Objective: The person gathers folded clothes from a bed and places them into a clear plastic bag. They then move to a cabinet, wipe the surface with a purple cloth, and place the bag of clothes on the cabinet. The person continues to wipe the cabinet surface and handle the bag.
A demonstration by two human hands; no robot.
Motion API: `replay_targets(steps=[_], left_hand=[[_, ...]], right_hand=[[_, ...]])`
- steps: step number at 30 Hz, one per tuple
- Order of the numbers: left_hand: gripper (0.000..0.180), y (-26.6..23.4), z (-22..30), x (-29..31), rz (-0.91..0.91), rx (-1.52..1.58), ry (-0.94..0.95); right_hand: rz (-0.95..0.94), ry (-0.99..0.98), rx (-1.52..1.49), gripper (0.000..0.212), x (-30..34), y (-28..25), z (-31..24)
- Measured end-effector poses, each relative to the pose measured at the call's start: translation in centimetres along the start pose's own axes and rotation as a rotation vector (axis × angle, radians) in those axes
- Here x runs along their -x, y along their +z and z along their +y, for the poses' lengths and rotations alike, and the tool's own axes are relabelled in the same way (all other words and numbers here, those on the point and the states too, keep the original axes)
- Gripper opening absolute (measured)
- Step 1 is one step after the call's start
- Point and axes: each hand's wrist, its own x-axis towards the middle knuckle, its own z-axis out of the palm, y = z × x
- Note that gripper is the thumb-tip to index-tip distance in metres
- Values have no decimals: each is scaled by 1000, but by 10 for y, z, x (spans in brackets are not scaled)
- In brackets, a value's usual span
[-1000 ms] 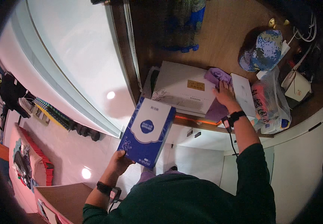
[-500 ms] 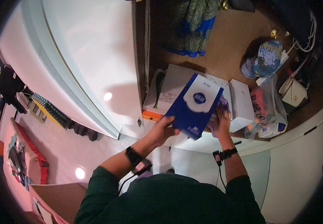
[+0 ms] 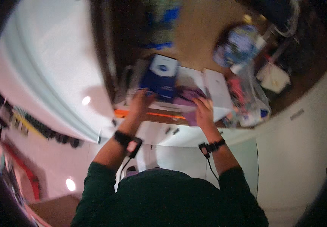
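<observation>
Blue-and-white rectangular box (image 3: 160,82), slightly blurred, at the centre of the frame, just above the left hand, tilted a little to the right at its top end; it lies over a large flat white box (image 3: 191,78), part of which shows to its right; left hand (image 3: 142,104), centre of the frame, fingers at the lower left corner of the blue-and-white box, whether gripping or merely resting there cannot be told through the blur; right hand (image 3: 204,110), right of centre, fingers bent over a crumpled purple cloth (image 3: 187,95) and touching it, whether closed on it cannot be told; the cloth lies between the blue-and-white box and a narrow white rectangular box (image 3: 218,87), part of it hanging below the fingers; orange strip (image 3: 122,113) low along the front, left of centre; blue-grey camouflage-patterned cap (image 3: 239,44), upper right; clear plastic bag (image 3: 251,89) with red contents, right of the narrow white box; cream-coloured handbag (image 3: 273,78), farther right; dark garment with bright blue patches (image 3: 162,26), top centre; black wrist straps with small modules, one on each forearm; dark green sleeves, lower left and lower right.
</observation>
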Motion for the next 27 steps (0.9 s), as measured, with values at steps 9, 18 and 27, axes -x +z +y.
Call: replay_targets(steps=[9, 18, 27], left_hand=[[41, -9, 3, 63, 100, -30, 313], [30, 13, -30, 101, -61, -336, 236], [24, 34, -52, 98, -138, -380, -11]], right_hand=[[-330, 99, 307, 34, -45, -2, 94], [-261, 278, 16, 29, -97, 8, 164], [-461, -316, 84, 45, -70, -14, 156]])
